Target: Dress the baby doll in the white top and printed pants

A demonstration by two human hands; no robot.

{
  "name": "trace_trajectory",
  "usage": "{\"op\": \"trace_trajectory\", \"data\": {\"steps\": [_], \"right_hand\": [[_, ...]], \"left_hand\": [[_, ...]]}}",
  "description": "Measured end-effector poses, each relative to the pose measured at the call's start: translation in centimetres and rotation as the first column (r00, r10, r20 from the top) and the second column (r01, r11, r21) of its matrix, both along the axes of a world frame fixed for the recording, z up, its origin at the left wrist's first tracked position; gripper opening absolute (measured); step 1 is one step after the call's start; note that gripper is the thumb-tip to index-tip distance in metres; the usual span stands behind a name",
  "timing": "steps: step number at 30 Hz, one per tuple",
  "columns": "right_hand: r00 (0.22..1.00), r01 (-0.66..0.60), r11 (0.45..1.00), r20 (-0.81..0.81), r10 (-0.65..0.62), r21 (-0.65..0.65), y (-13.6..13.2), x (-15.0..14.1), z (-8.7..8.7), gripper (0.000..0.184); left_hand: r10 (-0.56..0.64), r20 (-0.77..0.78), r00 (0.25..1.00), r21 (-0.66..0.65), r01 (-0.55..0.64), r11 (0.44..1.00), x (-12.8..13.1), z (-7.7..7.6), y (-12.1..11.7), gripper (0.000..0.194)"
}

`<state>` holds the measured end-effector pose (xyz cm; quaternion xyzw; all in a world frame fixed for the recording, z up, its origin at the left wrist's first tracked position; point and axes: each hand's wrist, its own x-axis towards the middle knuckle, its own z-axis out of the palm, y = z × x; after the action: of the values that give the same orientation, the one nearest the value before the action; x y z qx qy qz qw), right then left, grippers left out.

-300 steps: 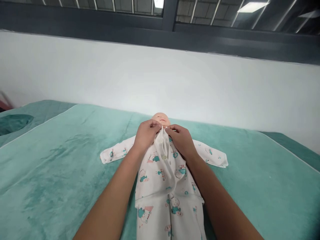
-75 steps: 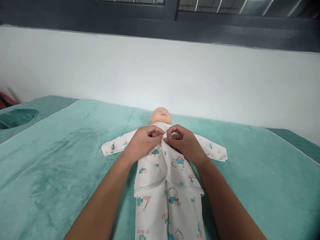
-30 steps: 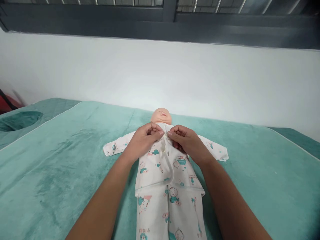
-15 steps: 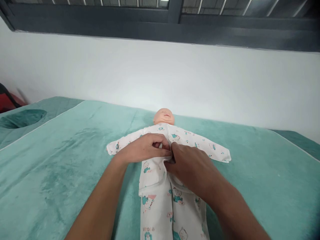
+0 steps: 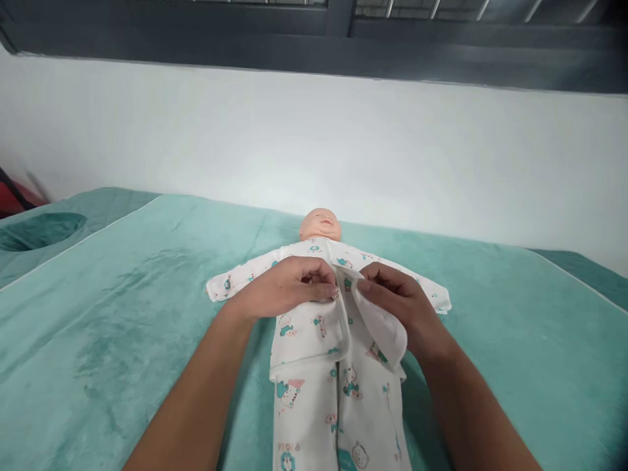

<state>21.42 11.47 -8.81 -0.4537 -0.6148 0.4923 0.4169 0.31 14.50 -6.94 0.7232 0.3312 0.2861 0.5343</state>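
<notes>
A baby doll [image 5: 320, 224] lies on its back, dressed in a white printed jacket [image 5: 304, 337] and matching trousers [image 5: 307, 425]. Its sleeves spread out to both sides. My left hand [image 5: 299, 284] pinches the front edge of the jacket's left-side panel at chest height, thumb and forefinger together. My right hand [image 5: 400, 297] grips the edge of the other front panel and folds it back, so its plain white inside shows. Between the two panels the jacket front gapes below the chest. Further up, near the neck, the two edges lie together.
The doll rests on a teal plush-covered bed [image 5: 147, 314] with a round hole [image 5: 42, 230] at the far left. Behind it rises a white wall [image 5: 314, 144] beneath a dark window frame [image 5: 220, 39]. Something red [image 5: 17, 196] stands at the left edge.
My right hand has moved right, away from my left hand, pulling one jacket panel back and open. My left hand stays at the chest edge. The view has tilted down slightly.
</notes>
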Motion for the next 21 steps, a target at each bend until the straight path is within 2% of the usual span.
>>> {"op": "trace_trajectory", "data": {"steps": [2, 9, 15, 21], "right_hand": [[0.998, 0.016, 1.0, -0.056, -0.016, -0.007, 0.0, -0.4, -0.2, 0.028], [0.998, -0.065, 0.997, 0.016, 0.066, -0.052, -0.1, -1.1, 0.1, 0.034], [0.998, -0.065, 0.998, 0.024, 0.065, -0.018, 0.0, -1.0, -0.1, 0.036], [0.997, -0.077, 0.996, -0.011, 0.077, -0.046, 0.1, -1.0, -0.2, 0.037]], "left_hand": [[0.0, 0.039, 0.999, -0.041, 0.001, 0.999, 0.2, 0.0, 0.0, 0.011], [-0.005, 0.174, 0.985, -0.149, 0.032, 0.988, 0.5, -0.3, 0.0, 0.007], [0.034, 0.199, 0.979, -0.168, 0.0, 0.986, 0.8, -0.6, 0.0, 0.009], [0.025, 0.227, 0.974, -0.167, 0.013, 0.986, 1.1, -0.6, 0.0, 0.012]]}}
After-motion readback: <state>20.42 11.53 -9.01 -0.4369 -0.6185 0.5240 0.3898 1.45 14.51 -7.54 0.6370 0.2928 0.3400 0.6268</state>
